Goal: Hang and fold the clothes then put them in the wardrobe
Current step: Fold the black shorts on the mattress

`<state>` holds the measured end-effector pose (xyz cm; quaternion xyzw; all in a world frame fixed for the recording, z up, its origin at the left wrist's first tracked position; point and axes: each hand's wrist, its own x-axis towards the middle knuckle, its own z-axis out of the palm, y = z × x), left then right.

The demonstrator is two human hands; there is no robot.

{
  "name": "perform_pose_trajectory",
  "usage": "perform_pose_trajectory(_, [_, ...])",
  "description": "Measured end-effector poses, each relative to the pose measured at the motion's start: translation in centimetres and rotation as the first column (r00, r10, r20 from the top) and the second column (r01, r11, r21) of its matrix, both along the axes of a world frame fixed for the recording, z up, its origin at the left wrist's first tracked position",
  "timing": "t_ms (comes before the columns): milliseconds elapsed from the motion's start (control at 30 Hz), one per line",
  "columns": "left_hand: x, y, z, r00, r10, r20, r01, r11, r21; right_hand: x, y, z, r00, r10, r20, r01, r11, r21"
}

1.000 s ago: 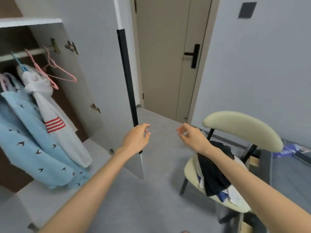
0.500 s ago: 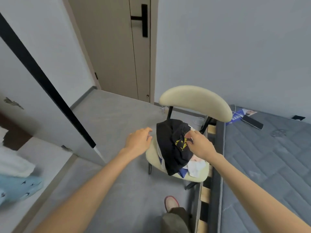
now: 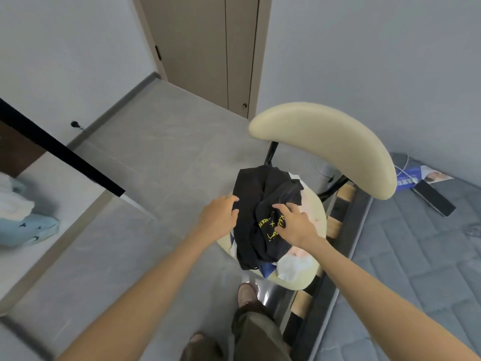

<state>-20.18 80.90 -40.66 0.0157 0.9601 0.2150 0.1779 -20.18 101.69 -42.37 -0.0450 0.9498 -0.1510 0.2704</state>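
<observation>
Crumpled atop the heap (image 3: pixel 294 267) on the cream chair (image 3: pixel 325 142), the black printed T-shirt (image 3: pixel 263 201) has the right hand (image 3: pixel 296 226) resting spread fingers on it and the left hand (image 3: pixel 217 220) curling at its edge, likely to lift it, though whether it pinches yet is unclear.

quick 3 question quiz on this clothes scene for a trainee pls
1. True or false: the black shirt lies on the seat of the chair.
2. The print on that shirt is: A white, B yellow, C red.
3. Which hand has its fingers on the print?

Key: 1 true; 2 B; 3 the right hand.
</observation>
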Motion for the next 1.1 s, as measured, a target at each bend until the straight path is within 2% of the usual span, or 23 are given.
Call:
perform_pose_trajectory(167, [0.1, 1.0, -5.4, 0.999, 0.029, 0.016, -0.030, 0.999, 0.033, -0.7, 0.1, -5.2, 0.995, -0.092, 0.038, 0.090, 0.994, 0.057])
perform_pose_trajectory(267, [0.8, 1.3, -9.0, 1.000, 0.031, 0.001, -0.031, 0.997, 0.069, -0.4, 0.2, -8.3, 0.989, -0.148, 0.028, 0.148, 0.989, 0.008])
perform_pose_trajectory(367, [1.5, 1.9, -12.4, 0.998, 0.017, -0.057, -0.009, 0.990, 0.141, 0.0, 0.6, -11.1, 0.970, -0.172, -0.174, 0.155, 0.982, -0.103])
perform_pose_trajectory(467, [2.2, 2.7, -15.3, 0.994, -0.006, -0.113, 0.032, 0.973, 0.230, 0.2, 1.6, -12.9, 0.913, -0.250, -0.322, 0.155, 0.944, -0.292])
perform_pose_trajectory(567, [3.0, 3.9, -17.8, 0.985, -0.080, -0.151, 0.109, 0.973, 0.201, 0.0, 2.8, -13.5, 0.837, -0.339, -0.430, 0.120, 0.880, -0.460])
perform_pose_trajectory(667, [4.0, 5.5, -19.8, 0.976, -0.135, -0.173, 0.157, 0.980, 0.119, 0.1, 3.6, -13.2, 0.812, -0.377, -0.445, 0.052, 0.807, -0.588])
perform_pose_trajectory(833, [6.5, 8.1, -20.5, 0.940, -0.052, -0.337, 0.083, 0.994, 0.077, 2.1, 4.5, -11.0, 0.766, -0.399, -0.504, -0.053, 0.742, -0.669])
perform_pose_trajectory(967, [10.2, 10.3, -18.1, 0.911, 0.019, -0.411, 0.018, 0.996, 0.086, 5.3, 5.1, -6.4, 0.742, -0.458, -0.490, -0.102, 0.645, -0.757])
perform_pose_trajectory(1100, [13.6, 11.9, -14.1, 0.867, 0.109, -0.486, -0.017, 0.982, 0.189, 9.0, 6.9, -0.6, 0.667, -0.484, -0.566, -0.228, 0.590, -0.774])
